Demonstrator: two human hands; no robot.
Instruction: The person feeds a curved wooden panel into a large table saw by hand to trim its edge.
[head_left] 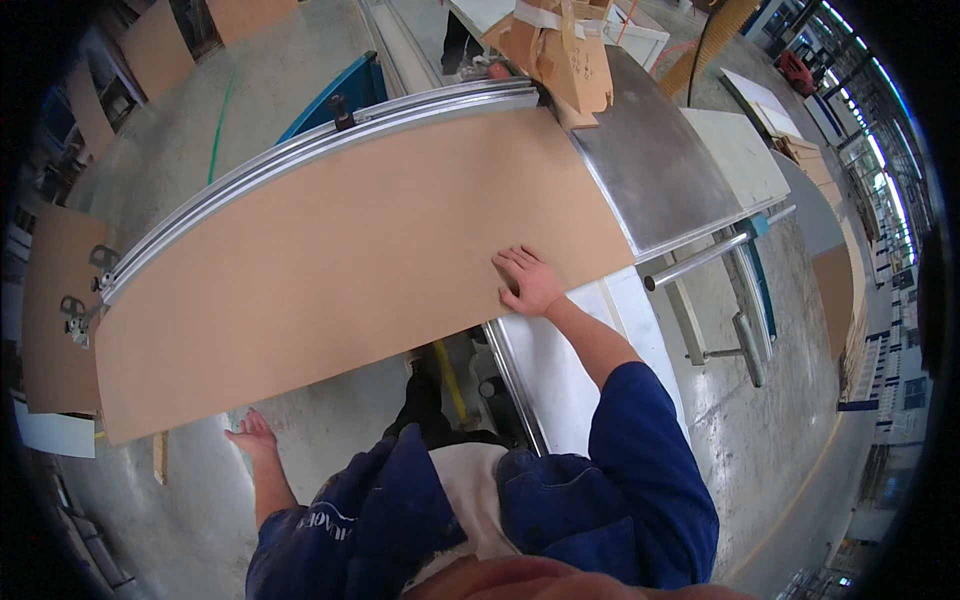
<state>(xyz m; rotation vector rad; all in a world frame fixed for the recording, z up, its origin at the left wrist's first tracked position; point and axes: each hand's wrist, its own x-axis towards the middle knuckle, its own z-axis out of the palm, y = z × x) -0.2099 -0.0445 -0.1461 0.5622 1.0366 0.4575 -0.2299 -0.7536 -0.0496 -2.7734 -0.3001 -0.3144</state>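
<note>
A large brown sheet of board (pixel 350 240) lies flat across the table of a panel saw, its far edge along a long aluminium fence (pixel 330 136). My right hand (pixel 530 283) rests palm down on the board near its near right edge, fingers stretched out and a little bent at the tips. Below the board's near left edge, my left hand (pixel 254 434) is held out with fingers spread. It grips nothing, and a narrow gap seems to part it from the edge.
Right of the board is a grey metal table (pixel 660 150); a wooden jig (pixel 555 55) stands at its far end. A black stop knob (pixel 342 112) sits on the fence. A metal bar (pixel 700 262) juts out at right. More brown boards (pixel 60 310) lean at far left.
</note>
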